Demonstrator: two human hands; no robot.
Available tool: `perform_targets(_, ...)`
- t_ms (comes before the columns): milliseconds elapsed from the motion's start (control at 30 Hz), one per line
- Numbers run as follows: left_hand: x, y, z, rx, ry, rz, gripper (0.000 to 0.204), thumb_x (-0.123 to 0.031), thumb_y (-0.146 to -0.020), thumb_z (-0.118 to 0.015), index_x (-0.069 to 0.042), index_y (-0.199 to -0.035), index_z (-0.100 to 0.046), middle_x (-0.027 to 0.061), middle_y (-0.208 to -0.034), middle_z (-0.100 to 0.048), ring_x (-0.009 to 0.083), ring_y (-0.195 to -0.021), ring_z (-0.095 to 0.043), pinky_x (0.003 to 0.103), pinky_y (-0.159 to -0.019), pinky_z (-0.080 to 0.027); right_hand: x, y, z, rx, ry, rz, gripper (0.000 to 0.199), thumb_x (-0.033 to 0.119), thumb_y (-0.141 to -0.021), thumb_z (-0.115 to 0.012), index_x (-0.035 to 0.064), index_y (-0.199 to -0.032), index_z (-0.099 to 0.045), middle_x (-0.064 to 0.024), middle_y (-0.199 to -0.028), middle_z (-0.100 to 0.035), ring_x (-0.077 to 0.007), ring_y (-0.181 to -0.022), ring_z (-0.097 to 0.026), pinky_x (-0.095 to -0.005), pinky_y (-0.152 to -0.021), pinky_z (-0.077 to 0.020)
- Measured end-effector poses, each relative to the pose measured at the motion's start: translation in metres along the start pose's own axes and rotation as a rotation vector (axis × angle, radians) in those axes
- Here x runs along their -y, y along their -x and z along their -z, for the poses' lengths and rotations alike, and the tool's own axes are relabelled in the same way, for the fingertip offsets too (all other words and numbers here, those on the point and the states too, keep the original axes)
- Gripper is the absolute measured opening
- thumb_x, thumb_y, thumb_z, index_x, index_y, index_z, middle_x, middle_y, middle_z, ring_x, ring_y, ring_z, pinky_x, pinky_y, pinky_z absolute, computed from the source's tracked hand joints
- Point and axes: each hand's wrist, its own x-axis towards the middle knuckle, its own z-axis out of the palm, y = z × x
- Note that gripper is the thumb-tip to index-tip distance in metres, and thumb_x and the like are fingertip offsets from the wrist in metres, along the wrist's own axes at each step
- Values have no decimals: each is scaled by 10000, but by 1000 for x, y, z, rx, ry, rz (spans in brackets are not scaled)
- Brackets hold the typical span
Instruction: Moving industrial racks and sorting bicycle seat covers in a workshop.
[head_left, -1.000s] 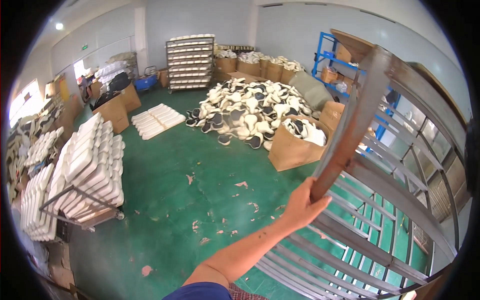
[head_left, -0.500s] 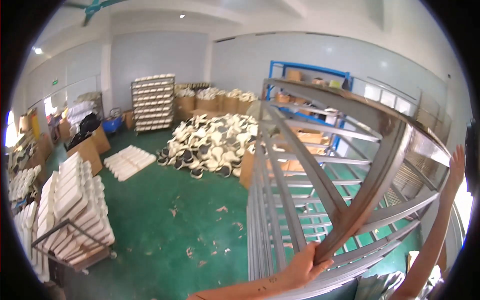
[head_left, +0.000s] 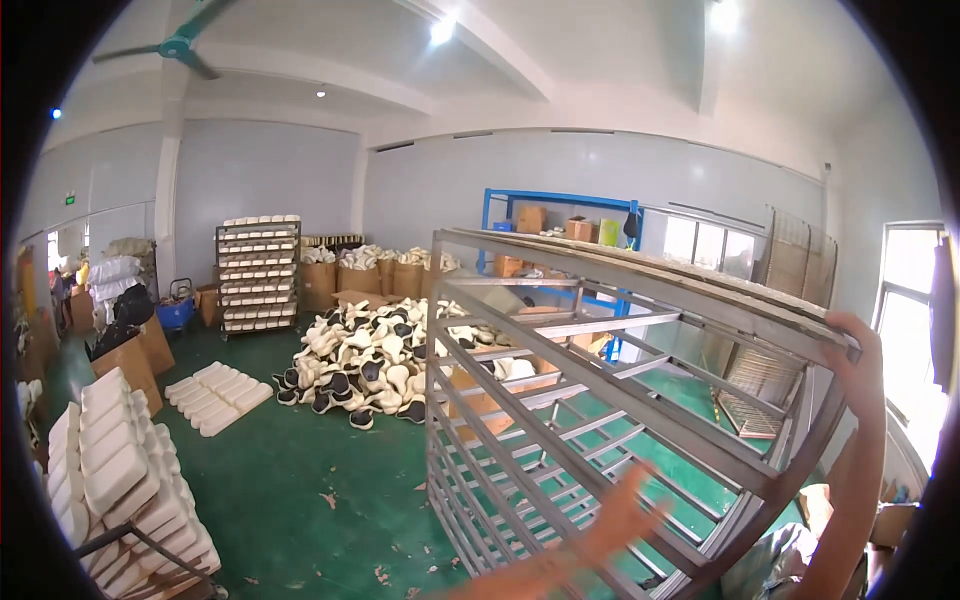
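The right hand (head_left: 852,352) has its fingers closed over the top near corner of the rack (head_left: 600,400); the blurred left hand (head_left: 622,515) reaches at a lower rail, its fingers spread, grip unclear. Keeping the high hand firm and the low one braced should keep it from tipping. The rack is tall, grey metal, empty-runged, standing on the green floor (head_left: 300,470) right of the heap of pale moulded pieces (head_left: 370,365).

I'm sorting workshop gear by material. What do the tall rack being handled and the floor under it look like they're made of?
The rack looks like bare welded steel angle: dull grey, unpainted, thin straight rails. The right hand grips its top corner; the blurred left hand is at a lower rail. The floor appears to be concrete with a green coating, slightly glossy and scuffed.
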Motion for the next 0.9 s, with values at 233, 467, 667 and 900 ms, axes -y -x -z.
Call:
perform_targets(233, 117, -110, 202, -629, -24, 381, 510, -277, -795, -566, 55, -1151, -411, 198, -1107, -467, 291, -1034, -461, 359, -901, -346, -33, 2, 7, -31, 35, 66, 324, -30, -705, -583, -4, -1023, -531, -94, -1056, -547, -174, -979, -511, -279, -842, -410)
perform_targets(467, 112, -150, 292, -602, -557, 74, 588, -230, -703, -634, 29, -1174, -396, 214, -1174, -443, 331, -1105, -408, 394, -929, -331, 92, 13, -19, -247, 143, -13, 519, -29, -673, -611, 40, -1169, -471, -118, -1090, -532, -245, -1107, -458, -340, -943, -351)
perform_targets(667, 87, -202, 342, -340, -777, -374, 634, -211, -693, -644, -18, -1226, -361, 178, -1203, -441, 337, -1125, -393, 414, -957, -307, 149, -28, -89, -132, 835, 247, 293, 60, -694, -616, 43, -977, -541, -140, -851, -548, -293, -814, -510, -385, -729, -403)
perform_targets(900, 102, -281, 376, -59, -786, -599, 644, -370, -666, -675, -69, -1190, -451, 131, -1180, -499, 332, -1127, -416, 444, -938, -312, 83, -38, -88, -377, 720, 169, 208, 109, -723, -608, 34, -913, -569, -102, -877, -570, -263, -848, -540, -334, -765, -422)
